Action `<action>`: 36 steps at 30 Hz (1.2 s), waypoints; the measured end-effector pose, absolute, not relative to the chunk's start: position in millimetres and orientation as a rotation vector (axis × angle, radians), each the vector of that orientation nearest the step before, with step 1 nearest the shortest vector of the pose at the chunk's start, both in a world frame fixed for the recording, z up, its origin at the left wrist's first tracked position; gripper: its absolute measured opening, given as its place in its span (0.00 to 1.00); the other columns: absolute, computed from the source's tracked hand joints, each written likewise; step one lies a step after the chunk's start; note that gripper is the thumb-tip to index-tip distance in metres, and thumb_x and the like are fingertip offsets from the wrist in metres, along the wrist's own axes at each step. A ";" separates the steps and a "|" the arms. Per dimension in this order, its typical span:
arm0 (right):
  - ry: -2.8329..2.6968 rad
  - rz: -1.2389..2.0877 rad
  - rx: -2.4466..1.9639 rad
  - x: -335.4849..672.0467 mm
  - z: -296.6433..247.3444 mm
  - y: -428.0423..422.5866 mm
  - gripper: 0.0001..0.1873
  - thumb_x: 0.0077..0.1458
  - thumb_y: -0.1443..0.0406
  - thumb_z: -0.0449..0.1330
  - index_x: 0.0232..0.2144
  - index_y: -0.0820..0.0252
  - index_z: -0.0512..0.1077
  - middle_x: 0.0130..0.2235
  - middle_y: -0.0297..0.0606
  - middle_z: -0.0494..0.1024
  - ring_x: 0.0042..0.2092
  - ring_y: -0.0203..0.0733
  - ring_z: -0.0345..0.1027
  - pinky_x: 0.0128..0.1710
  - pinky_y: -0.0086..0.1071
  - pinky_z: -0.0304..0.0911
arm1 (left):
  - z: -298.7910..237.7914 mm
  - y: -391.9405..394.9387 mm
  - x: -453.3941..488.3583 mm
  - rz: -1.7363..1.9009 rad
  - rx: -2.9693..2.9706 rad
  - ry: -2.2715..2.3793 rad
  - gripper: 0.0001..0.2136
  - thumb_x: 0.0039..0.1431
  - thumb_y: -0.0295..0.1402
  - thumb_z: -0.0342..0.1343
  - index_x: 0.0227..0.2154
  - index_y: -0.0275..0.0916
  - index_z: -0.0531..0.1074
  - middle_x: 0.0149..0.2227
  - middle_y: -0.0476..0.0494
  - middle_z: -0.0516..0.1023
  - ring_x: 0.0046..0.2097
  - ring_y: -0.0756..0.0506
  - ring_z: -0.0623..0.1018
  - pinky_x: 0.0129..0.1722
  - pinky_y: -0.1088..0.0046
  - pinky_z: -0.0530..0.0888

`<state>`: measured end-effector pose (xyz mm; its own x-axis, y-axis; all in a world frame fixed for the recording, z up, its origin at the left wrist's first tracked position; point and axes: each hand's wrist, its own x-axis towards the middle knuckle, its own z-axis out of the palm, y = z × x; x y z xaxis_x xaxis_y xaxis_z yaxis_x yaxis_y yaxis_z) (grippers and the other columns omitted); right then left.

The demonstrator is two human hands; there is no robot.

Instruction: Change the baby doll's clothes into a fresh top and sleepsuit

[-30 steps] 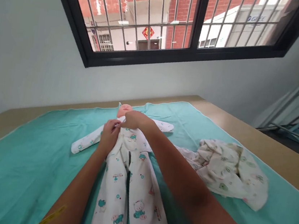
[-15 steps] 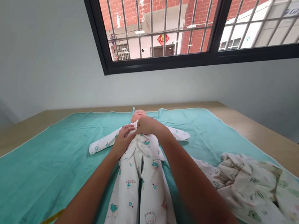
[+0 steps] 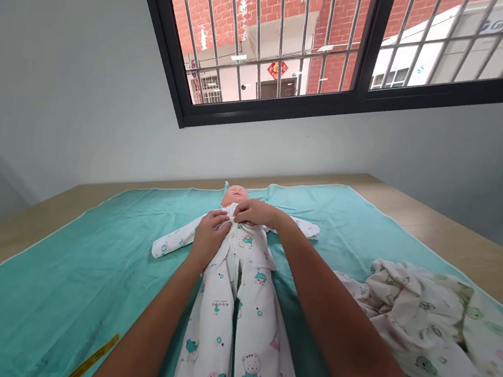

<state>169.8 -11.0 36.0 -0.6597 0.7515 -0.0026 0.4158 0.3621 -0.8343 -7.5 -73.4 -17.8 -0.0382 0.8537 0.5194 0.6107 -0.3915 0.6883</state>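
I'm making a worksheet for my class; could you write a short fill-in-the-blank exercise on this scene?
The doll lies face ____ on the sheet.
The crumpled cloth lies nearer the ____ hand than the left hand.
The trousers have coloured prints on a ____ background.
The window frame is ____.
Missing words: up; right; white; black.

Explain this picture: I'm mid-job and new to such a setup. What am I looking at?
There is no machine: these are a person's bare left hand and right hand, seen by one head-worn camera looking forward and down. On a pale wooden surface lies a teal cloth sheet. On it a small pink-headed baby doll lies on its back, with white printed baby clothes over it. To the right is a crumpled heap of white printed fabric; at lower left, a narrow yellow strip. Both hands touch the clothes at the doll's chest; whether they pinch the material is unclear.
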 end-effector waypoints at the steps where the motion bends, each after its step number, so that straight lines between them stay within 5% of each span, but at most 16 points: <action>1: -2.265 1.157 -1.030 168.3 35.7 -11.0 0.07 0.42 0.61 0.58 0.21 0.59 0.69 0.21 0.28 0.63 0.26 0.33 0.55 0.25 0.28 0.49 | -17.4 -73.5 -7.8 1.395 1.974 1.555 0.07 0.55 0.35 0.56 0.33 0.42 0.78 0.47 0.45 0.76 0.51 0.43 0.74 0.56 0.64 0.66; 11: -2.345 0.717 -0.968 151.0 23.5 -3.4 0.06 0.42 0.64 0.59 0.27 0.59 0.70 0.33 0.32 0.73 0.36 0.37 0.63 0.34 0.29 0.56 | -18.0 -77.7 -12.2 1.380 1.751 1.285 0.07 0.54 0.37 0.56 0.30 0.40 0.77 0.52 0.45 0.72 0.54 0.43 0.72 0.55 0.67 0.66; 18: -2.363 0.638 -1.172 152.0 39.8 -17.2 0.05 0.45 0.67 0.58 0.29 0.59 0.68 0.35 0.33 0.73 0.35 0.36 0.64 0.31 0.26 0.55 | -18.6 -81.1 -10.6 1.465 1.793 1.439 0.16 0.58 0.40 0.52 0.17 0.40 0.61 0.48 0.45 0.75 0.49 0.44 0.73 0.53 0.63 0.67; 23: -2.557 0.428 -1.332 147.3 68.2 -45.5 0.17 0.44 0.75 0.59 0.40 0.61 0.70 0.44 0.42 0.73 0.32 0.35 0.66 0.28 0.27 0.55 | -19.2 -81.0 -12.9 1.492 2.079 1.451 0.02 0.56 0.29 0.52 0.32 0.42 0.69 0.53 0.43 0.71 0.55 0.43 0.69 0.54 0.61 0.66; 25: -2.624 0.331 -1.357 143.6 77.3 -55.9 0.19 0.45 0.75 0.59 0.42 0.59 0.71 0.48 0.44 0.72 0.33 0.37 0.68 0.28 0.28 0.56 | -16.6 -83.4 -13.2 1.498 2.207 1.358 0.11 0.53 0.22 0.47 0.34 0.42 0.70 0.51 0.44 0.72 0.56 0.44 0.68 0.56 0.62 0.65; 30: -2.760 0.329 -1.623 132.3 88.6 -71.9 0.08 0.50 0.66 0.59 0.34 0.62 0.75 0.33 0.45 0.76 0.34 0.46 0.71 0.30 0.32 0.59 | -6.3 -91.8 -13.8 1.366 2.257 1.355 0.12 0.45 0.20 0.44 0.26 0.42 0.69 0.32 0.48 0.73 0.37 0.46 0.72 0.41 0.68 0.69; 36: -2.691 0.133 -1.560 132.6 77.0 -92.7 0.08 0.53 0.64 0.57 0.33 0.61 0.74 0.32 0.45 0.76 0.37 0.46 0.72 0.34 0.33 0.61 | -2.0 -91.8 -18.2 1.195 2.291 1.217 0.07 0.51 0.26 0.49 0.28 0.41 0.71 0.36 0.46 0.73 0.43 0.44 0.70 0.47 0.64 0.68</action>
